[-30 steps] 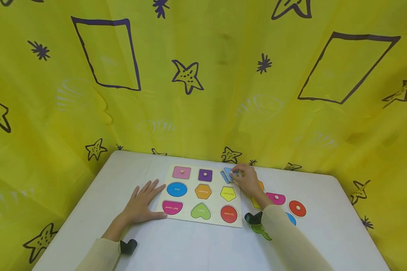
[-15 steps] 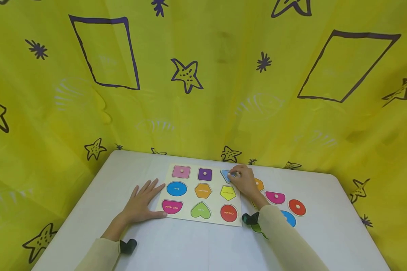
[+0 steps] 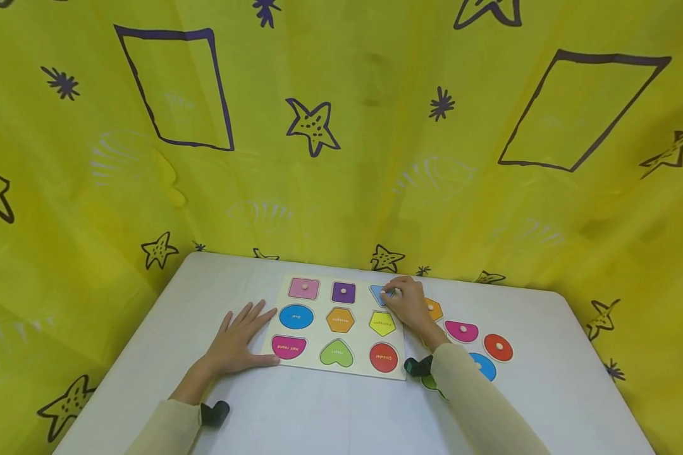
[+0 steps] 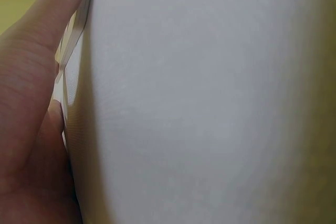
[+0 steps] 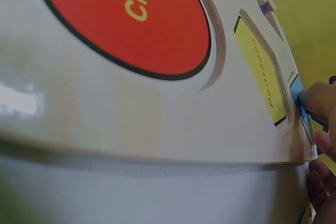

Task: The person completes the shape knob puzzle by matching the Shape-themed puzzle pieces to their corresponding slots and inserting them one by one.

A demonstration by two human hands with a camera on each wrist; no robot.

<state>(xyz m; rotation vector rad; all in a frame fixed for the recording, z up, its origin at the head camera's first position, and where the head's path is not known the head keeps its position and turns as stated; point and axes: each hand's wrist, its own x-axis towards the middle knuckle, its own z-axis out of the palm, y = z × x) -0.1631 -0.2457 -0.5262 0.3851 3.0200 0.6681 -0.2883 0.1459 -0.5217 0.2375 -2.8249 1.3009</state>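
A puzzle board lies on the white table, with shaped recesses in several colours. At its far right corner my right hand pinches the small knob of a blue triangle piece. This triangle lies in line with its recess; my fingers hide part of it. In the right wrist view the blue triangle appears beyond the yellow pentagon recess. My left hand rests with fingers spread, its forefinger and thumb touching the board's left edge. A pink rectangle and a purple square sit in their recesses.
Right of the board lie loose knobbed pieces: an orange one, a magenta half round, a red circle and a blue oval. A green piece is partly under my right forearm. A yellow curtain hangs behind the table.
My right hand has shifted the blue triangle slightly left and down, from lying askew beside its recess to lining up with it. The left hand has stayed put.
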